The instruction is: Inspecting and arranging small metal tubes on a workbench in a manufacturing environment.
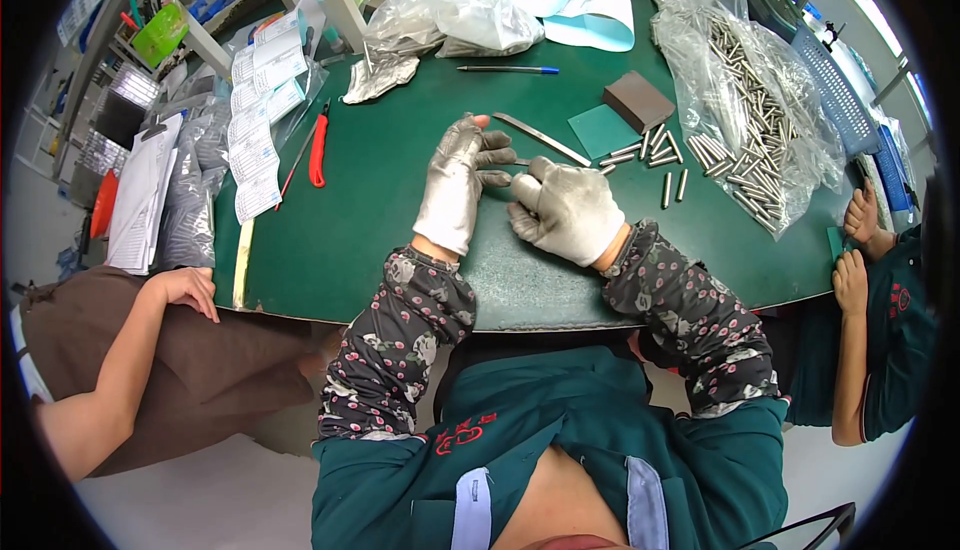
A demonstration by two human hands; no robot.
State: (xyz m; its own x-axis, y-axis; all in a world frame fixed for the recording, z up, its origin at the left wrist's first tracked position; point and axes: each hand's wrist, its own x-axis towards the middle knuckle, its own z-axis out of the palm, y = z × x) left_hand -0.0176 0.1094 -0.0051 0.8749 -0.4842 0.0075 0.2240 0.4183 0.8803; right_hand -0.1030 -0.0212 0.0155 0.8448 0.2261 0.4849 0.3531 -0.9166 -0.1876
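Green tabletop (370,175); cylindrical metal pins (667,190)

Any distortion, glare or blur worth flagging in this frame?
Head view: fisheye bows the near edge of the green table and leaves black corners; head view: a bright strip at upper right looks washed out, and the clear plastic bag shows highlights; head view: left hand and right hand look reasonably sharp.

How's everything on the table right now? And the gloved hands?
Left gloved hand, fingers bent
Right gloved hand, fingers curled
Thin metal piece, between the hands
Clear plastic bag, crumpled, metal pins inside
Loose metal pins, scattered
Blue pen, lying flat
Metal strip, lying flat
Red-handled tool, lying flat
Pale blue paper, curled
Green sheet, flat
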